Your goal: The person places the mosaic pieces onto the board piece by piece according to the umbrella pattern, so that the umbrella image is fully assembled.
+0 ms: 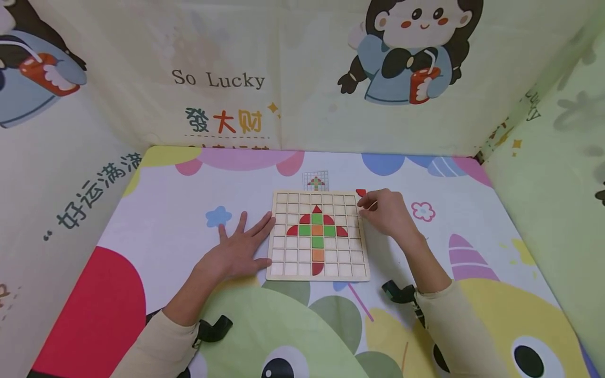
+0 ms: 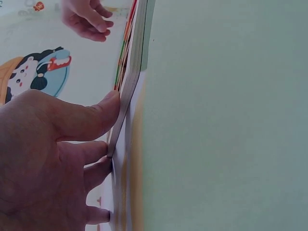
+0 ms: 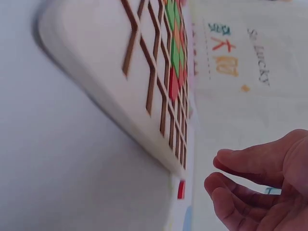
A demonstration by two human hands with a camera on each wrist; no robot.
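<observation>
A square wooden grid board point(image 1: 291, 257) lies on the table, with red, green and orange tiles point(image 1: 317, 230) set in its cells as a plane-like figure. My left hand point(image 1: 236, 252) is spread flat at the board's left side, its thumb and fingertips touching the edge; the left wrist view shows the thumb point(image 2: 91, 118) against that edge. Near the board's far right corner hovers my right hand point(image 1: 387, 210), fingers bent loosely. A red piece point(image 1: 361, 192) lies just beyond that corner. In the right wrist view a gap parts the thumb point(image 3: 255, 156) from the fingers, with nothing between them.
A small pattern card point(image 1: 315, 180) with the same figure lies behind the board. The table has a colourful cartoon cover point(image 1: 165, 210). Printed cloth walls point(image 1: 302, 79) stand at the back and both sides. Black wrist mounts point(image 1: 215, 329) sit on both forearms.
</observation>
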